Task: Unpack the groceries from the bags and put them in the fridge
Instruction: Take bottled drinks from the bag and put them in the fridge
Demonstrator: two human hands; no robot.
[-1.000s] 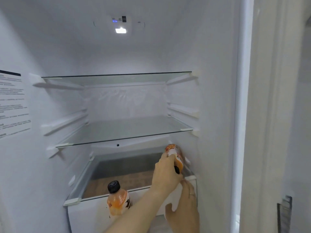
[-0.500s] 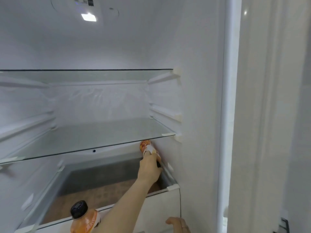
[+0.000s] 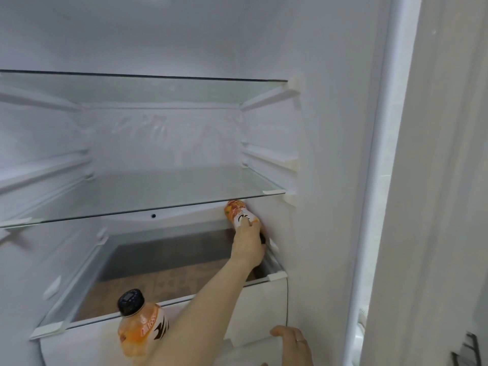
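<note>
Inside the open fridge, my left hand (image 3: 249,243) reaches in and grips an orange juice bottle (image 3: 237,211). The bottle is tilted, base up and black cap down, close to the right inner wall. It sits just under the lower glass shelf (image 3: 148,204) and above the glass cover (image 3: 169,268) of the bottom drawer. A second orange bottle with a black cap (image 3: 141,326) shows beside my left forearm in front of the drawer; what supports it is hidden. My right hand (image 3: 291,344) is low at the right, fingers relaxed, holding nothing.
An upper glass shelf (image 3: 148,83) spans the fridge, with bare shelf rails (image 3: 269,159) on the side walls. The white drawer front (image 3: 261,307) lies below my arm. The fridge's right frame (image 3: 380,180) stands close to the right.
My left hand has carried the tilted bottle deeper, toward the right wall under the lower shelf. My right hand has left the drawer's corner and dropped lower. The view has shifted right.
</note>
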